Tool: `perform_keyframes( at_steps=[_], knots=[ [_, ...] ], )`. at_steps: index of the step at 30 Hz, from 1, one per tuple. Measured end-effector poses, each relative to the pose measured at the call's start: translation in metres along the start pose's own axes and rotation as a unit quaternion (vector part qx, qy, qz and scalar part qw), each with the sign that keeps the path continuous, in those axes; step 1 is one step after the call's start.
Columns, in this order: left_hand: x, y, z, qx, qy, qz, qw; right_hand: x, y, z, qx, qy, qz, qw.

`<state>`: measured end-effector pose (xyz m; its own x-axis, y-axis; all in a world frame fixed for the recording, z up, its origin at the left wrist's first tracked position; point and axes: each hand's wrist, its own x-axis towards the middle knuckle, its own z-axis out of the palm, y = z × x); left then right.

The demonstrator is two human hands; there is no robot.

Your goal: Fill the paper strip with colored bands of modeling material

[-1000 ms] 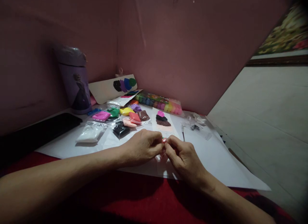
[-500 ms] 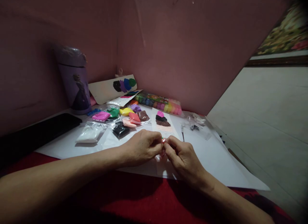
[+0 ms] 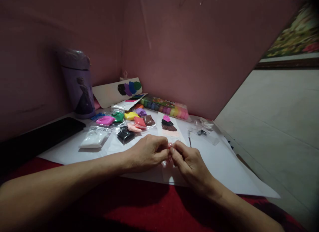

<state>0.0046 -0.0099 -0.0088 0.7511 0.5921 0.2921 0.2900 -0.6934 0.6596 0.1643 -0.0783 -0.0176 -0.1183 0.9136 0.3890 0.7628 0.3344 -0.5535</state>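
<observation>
My left hand [image 3: 149, 153] and my right hand [image 3: 187, 160] meet over the white paper, fingertips pinched close together. Between them is a small clear plastic bag [image 3: 169, 145] with a red-pink tint, mostly covered by the fingers; its contents are hard to make out. Just beyond the hands lies a card strip [image 3: 179, 132] with pink, black, brown and pale peach patches. A thin brush-like tool [image 3: 189, 139] rests beside it, near my right fingers. Left of the strip are several small bags of coloured clay, among them black [image 3: 125, 135], red [image 3: 139, 122] and brown [image 3: 149, 120].
A purple tumbler [image 3: 79, 89] stands at the back left, by a dark flat object [image 3: 45, 135]. A white clay bag [image 3: 93, 138] lies nearer. Behind are a painted card [image 3: 107, 94] and a clear pack of coloured pieces [image 3: 164, 106]. Pink panels rise behind; clear plastic [image 3: 206, 134] lies right.
Both hands keep nearly the same place and pinch. A green spot seen earlier between the fingertips no longer shows.
</observation>
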Motion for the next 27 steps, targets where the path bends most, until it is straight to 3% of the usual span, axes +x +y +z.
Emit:
perform_keyframes(
  at_steps=[27],
  knots=[
    [-0.0011, 0.0037, -0.0016, 0.004, -0.007, -0.009, 1.0, 0.0018, 0.0011, 0.0006, 0.089, -0.018, 0.04, 0.995]
  ],
)
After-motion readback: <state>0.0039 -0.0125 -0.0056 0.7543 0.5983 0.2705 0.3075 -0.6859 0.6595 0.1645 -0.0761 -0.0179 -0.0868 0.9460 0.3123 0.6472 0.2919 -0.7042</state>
